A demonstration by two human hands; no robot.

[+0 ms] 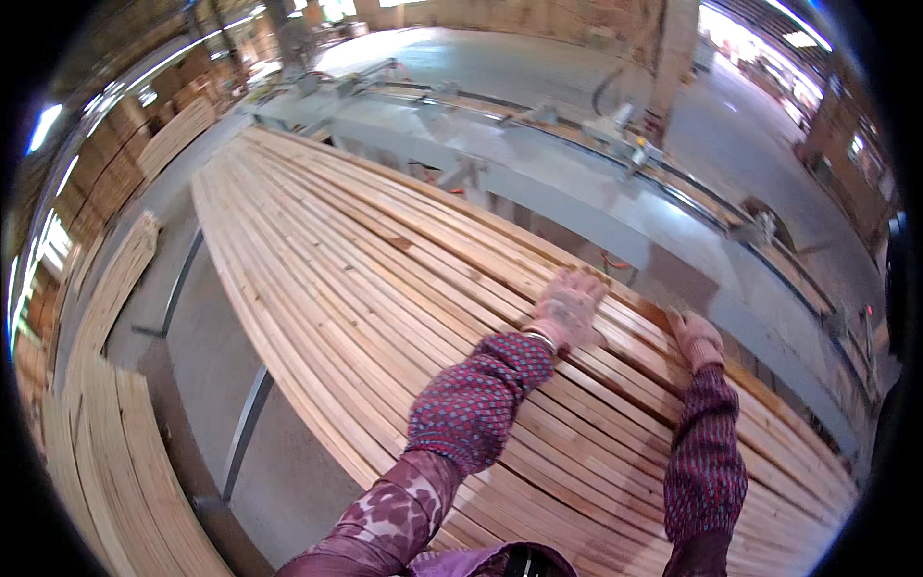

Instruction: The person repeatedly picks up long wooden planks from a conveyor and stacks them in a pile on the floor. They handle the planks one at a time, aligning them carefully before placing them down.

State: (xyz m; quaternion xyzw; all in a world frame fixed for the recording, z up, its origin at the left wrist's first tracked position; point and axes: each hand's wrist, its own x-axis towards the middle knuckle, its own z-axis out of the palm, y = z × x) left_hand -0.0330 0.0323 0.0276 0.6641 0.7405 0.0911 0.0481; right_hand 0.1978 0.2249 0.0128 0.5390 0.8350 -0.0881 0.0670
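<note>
A wide layer of long, pale wooden strips [336,279] lies side by side in front of me, with narrow dark gaps between some of them. My left hand [569,310], in a pinkish work glove, rests palm down across the strips near their far edge, fingers stretched out. Farther right, my right hand [698,340], gloved the same way, has its fingers curled over the outermost wooden strip [652,313] along that edge. Its fingertips are partly hidden. Patterned sleeves cover both forearms.
Beyond the strips runs a long grey metal machine bed [538,183] with a rail and clamp-like fittings [630,154]. Metal support bars [248,433] stick out at the left. More stacked boards [125,462] lie at the far left. A pillar [673,67] rises behind the machine.
</note>
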